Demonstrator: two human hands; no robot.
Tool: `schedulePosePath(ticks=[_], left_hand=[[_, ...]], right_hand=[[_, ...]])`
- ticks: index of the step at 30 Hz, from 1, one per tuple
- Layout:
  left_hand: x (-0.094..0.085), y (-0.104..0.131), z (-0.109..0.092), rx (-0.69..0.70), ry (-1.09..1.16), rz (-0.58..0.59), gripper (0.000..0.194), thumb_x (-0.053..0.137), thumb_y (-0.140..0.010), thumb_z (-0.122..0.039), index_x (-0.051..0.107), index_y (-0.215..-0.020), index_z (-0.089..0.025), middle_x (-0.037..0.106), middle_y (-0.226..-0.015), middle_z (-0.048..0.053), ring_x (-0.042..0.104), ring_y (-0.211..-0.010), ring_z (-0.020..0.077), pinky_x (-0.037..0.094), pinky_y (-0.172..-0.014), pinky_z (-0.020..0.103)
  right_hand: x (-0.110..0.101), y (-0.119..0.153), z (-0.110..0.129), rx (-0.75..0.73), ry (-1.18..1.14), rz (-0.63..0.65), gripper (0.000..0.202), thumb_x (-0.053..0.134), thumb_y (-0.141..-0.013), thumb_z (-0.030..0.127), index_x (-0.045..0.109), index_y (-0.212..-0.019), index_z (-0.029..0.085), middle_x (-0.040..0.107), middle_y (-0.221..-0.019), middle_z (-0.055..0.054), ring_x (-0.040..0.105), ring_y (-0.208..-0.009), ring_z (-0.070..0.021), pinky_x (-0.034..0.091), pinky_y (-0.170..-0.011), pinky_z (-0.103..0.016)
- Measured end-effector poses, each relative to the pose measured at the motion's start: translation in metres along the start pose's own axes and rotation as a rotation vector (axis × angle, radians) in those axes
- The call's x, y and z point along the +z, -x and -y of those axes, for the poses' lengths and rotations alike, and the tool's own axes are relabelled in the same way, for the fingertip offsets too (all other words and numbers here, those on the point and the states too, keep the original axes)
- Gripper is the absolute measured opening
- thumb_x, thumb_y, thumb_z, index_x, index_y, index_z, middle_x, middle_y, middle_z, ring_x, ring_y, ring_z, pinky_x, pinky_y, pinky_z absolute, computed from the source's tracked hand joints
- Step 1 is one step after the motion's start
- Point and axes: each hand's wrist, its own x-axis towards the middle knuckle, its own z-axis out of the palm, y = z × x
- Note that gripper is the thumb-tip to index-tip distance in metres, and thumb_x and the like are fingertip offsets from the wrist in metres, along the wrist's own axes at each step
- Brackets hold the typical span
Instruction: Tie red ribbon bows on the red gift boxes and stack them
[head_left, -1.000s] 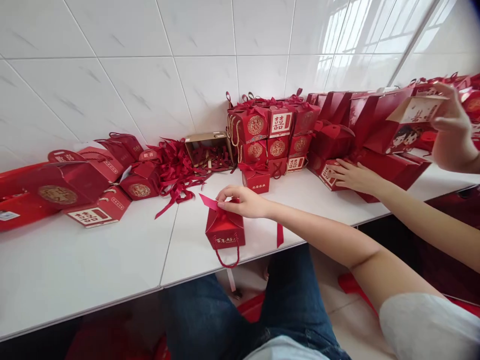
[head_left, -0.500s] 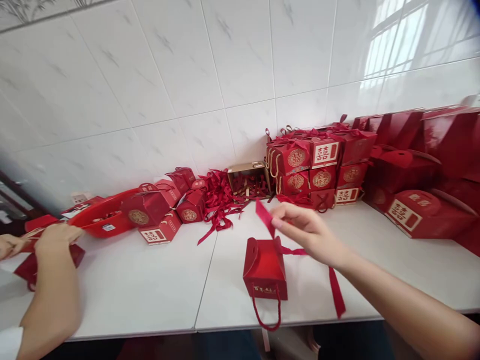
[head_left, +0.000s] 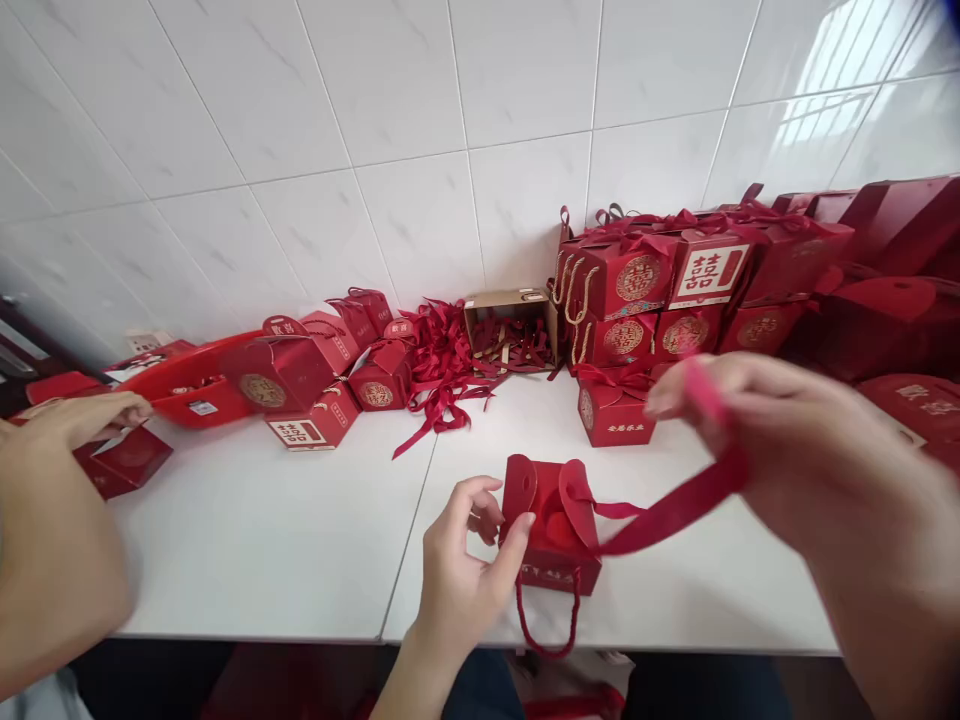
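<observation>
A small red gift box point(head_left: 551, 510) with gold lettering stands near the table's front edge. Its top flaps are partly raised, and a twisted cord handle point(head_left: 547, 650) hangs down its front. My left hand point(head_left: 461, 570) grips the box's left side, thumb at the front and fingers curled behind. From the hole in the right flap runs a dark red ribbon point(head_left: 675, 515), held at its far part by my right hand point(head_left: 810, 450). That hand is blurred, raised to the right of the box, with its fingers closed around the ribbon.
Stacked red gift boxes point(head_left: 637, 275) line the wall at right. A cardboard box point(head_left: 555, 320) of ribbon pieces and a ribbon pile point(head_left: 442, 350) sit mid-table. At left are more boxes point(head_left: 300, 370), a red basin point(head_left: 225, 400) and another person's arm point(head_left: 60, 540).
My left hand has come into view and taken hold of the box. My right hand has moved right with the ribbon, pulling it taut from the flap. The view has shifted.
</observation>
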Motion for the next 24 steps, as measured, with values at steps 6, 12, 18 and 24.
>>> schedulePosePath(ticks=[6, 12, 18, 24], left_hand=[[0.004, -0.001, -0.001, -0.254, 0.277, -0.170, 0.021, 0.055, -0.086, -0.034, 0.052, -0.103, -0.020, 0.054, -0.068, -0.002, 0.051, -0.059, 0.0106, 0.043, -0.057, 0.021], [0.006, 0.004, 0.001, -0.371, 0.390, -0.161, 0.031, 0.058, -0.084, -0.042, 0.052, -0.106, -0.021, 0.051, -0.064, -0.003, 0.050, -0.058, 0.0124, 0.040, -0.055, 0.024], [0.008, 0.005, -0.004, -0.365, 0.381, -0.155, 0.033, 0.059, -0.083, -0.039, 0.052, -0.111, -0.020, 0.055, -0.068, -0.002, 0.051, -0.060, 0.0120, 0.040, -0.060, 0.024], [0.012, 0.008, -0.014, -0.358, 0.385, -0.178, 0.035, 0.061, -0.082, -0.035, 0.049, -0.112, -0.021, 0.055, -0.066, -0.004, 0.052, -0.059, 0.0113, 0.041, -0.061, 0.024]], right_hand=[[0.047, -0.009, -0.039, 0.208, 0.153, 0.339, 0.026, 0.053, -0.087, 0.038, 0.058, -0.069, 0.019, 0.056, -0.117, -0.006, 0.053, -0.107, -0.0224, 0.041, -0.087, -0.033], [0.056, -0.018, -0.053, 0.316, 0.192, 0.485, 0.029, 0.054, -0.084, 0.026, 0.053, -0.056, 0.021, 0.065, -0.097, -0.007, 0.032, -0.135, -0.0227, 0.035, -0.097, -0.033], [0.057, -0.022, -0.050, 0.349, 0.148, 0.541, 0.029, 0.053, -0.084, 0.024, 0.052, -0.055, 0.021, 0.066, -0.102, -0.006, 0.030, -0.137, -0.0193, 0.035, -0.096, -0.029], [0.059, -0.025, -0.053, 0.420, 0.180, 0.520, 0.025, 0.054, -0.082, 0.026, 0.060, -0.060, 0.019, 0.053, -0.132, -0.004, 0.043, -0.128, -0.0236, 0.039, -0.091, -0.030]])
